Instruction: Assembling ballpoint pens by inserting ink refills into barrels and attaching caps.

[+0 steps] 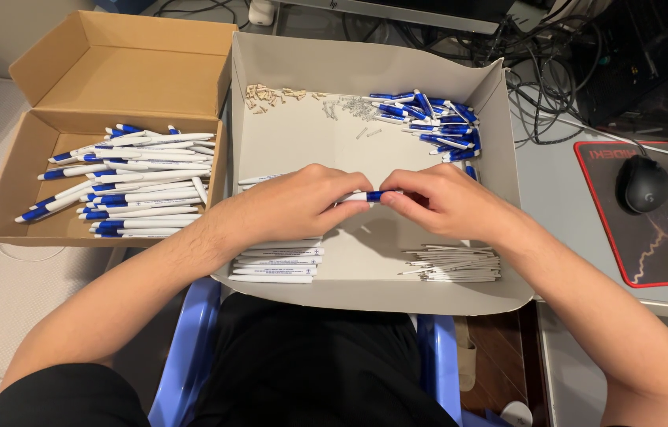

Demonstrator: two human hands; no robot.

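At frame centre, your left hand (298, 202) and right hand (445, 202) meet, both clamped on one blue-and-white pen (372, 196) above the grey tray (500, 142) of pen parts.

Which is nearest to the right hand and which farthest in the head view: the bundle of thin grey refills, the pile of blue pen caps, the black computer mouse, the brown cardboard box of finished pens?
From the right hand:
1. Bundle of thin grey refills, just below it in the tray.
2. Pile of blue pen caps, tray's far corner.
3. Black computer mouse, right, on the mat.
4. Brown cardboard box, far left.
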